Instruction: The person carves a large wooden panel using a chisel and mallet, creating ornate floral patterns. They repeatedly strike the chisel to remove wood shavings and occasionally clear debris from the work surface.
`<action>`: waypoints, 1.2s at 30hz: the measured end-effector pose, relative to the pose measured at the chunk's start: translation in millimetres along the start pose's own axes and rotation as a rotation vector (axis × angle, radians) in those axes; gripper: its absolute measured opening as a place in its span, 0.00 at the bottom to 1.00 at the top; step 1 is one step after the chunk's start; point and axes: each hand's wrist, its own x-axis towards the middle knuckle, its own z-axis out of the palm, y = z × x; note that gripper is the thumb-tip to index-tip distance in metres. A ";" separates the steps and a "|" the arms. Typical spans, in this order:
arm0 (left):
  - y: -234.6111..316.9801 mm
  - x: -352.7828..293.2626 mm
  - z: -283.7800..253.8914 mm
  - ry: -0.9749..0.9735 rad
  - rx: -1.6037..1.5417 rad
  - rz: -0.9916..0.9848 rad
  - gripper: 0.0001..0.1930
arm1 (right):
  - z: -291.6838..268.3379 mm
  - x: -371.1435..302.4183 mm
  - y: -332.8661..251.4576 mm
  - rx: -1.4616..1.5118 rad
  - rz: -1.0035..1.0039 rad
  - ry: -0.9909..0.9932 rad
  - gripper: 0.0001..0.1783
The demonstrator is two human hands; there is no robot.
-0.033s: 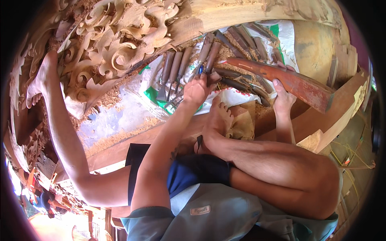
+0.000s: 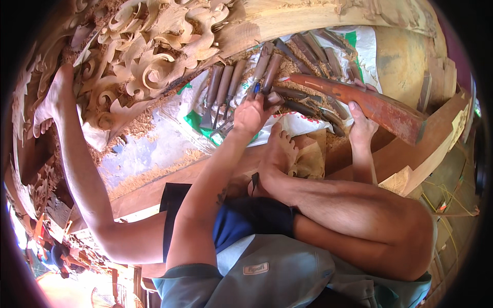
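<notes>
My left hand [image 2: 250, 115] is closed among the carving tools, on what looks like a chisel [image 2: 276, 98]. The brown end of its handle sticks out beside the thumb; the fingers hide its middle. Just beyond the fingertips lie a chisel with a blue band [image 2: 257, 88] and a brown-handled chisel [image 2: 271, 73]. More chisels [image 2: 224, 84] rest side by side to the left. On the right, my right hand [image 2: 362, 124] grips a reddish-brown wooden mallet [image 2: 393, 114]. The mallet's thick end points right, and its narrow end reaches over the tools.
The tools lie on a white and green plastic sack [image 2: 303, 123] strewn with wood shavings. A carved scrollwork panel [image 2: 149, 56] fills the upper left. My bare foot [image 2: 278, 154] rests by the sack's near edge. A wooden beam [image 2: 436, 138] runs along the right.
</notes>
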 end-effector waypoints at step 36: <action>-44.8 15.2 -79.5 0.317 -0.261 0.000 0.33 | -21.0 -11.1 39.1 0.251 0.152 0.324 0.27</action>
